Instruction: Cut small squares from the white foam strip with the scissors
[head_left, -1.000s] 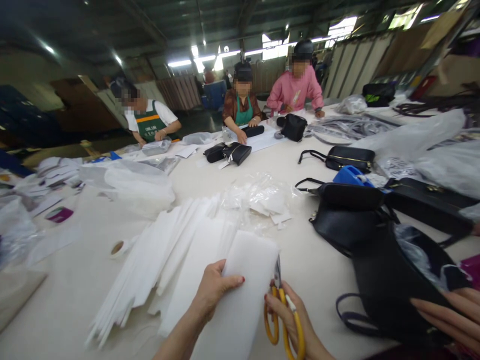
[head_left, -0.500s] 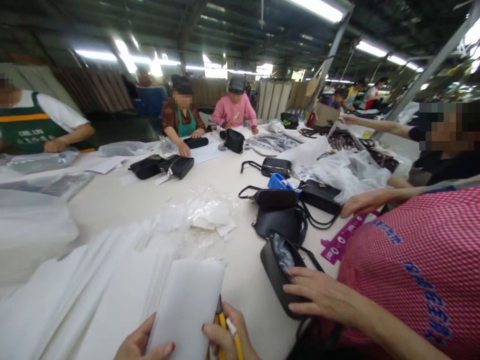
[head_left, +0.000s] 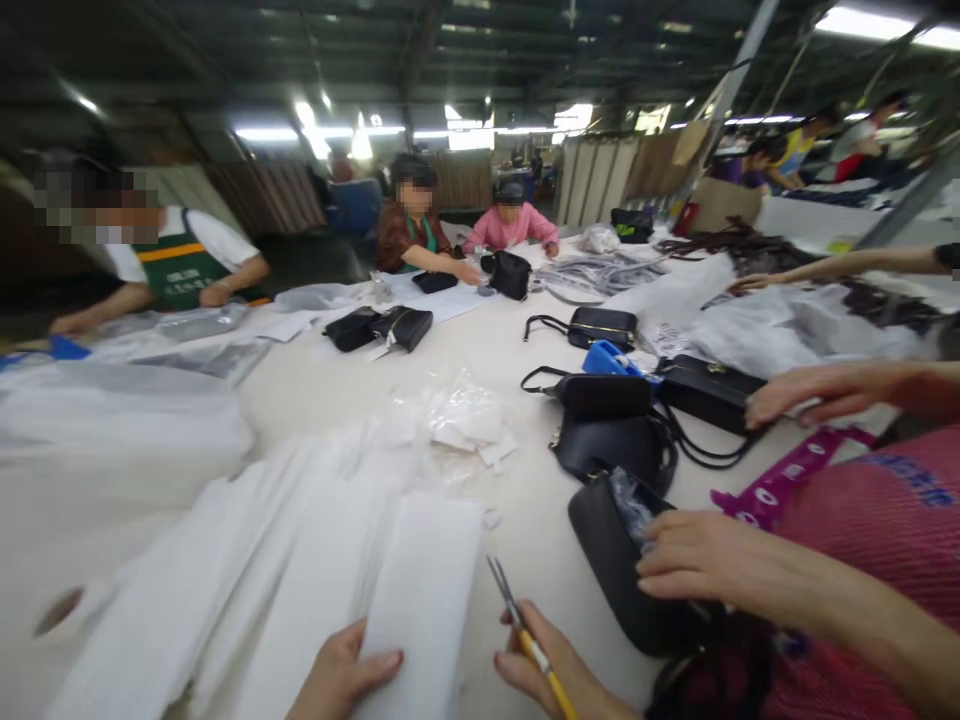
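Since the earlier frame the scissors (head_left: 517,620), clasped in the right hand (head_left: 559,675), had drawn clear of the foam sheet (head_left: 424,600), which lay lengthwise away on the surface (head_left: 517,500), its near edge pinched by the left hand (head_left: 341,680).

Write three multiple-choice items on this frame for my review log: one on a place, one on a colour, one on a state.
1. Where are the scissors?
A. in the right hand
B. on the blue tape dispenser
C. in a co-worker's hand

2. What colour are the scissor handles?
A. red
B. yellow
C. green

3. How does the left hand meet the white foam sheet?
A. apart from it
B. gripping its near edge
C. under a black bag

Answers: 1 A, the blades rise from the right fist; 2 B, a yellow handle shows; 3 B, the thumb lies on the sheet.
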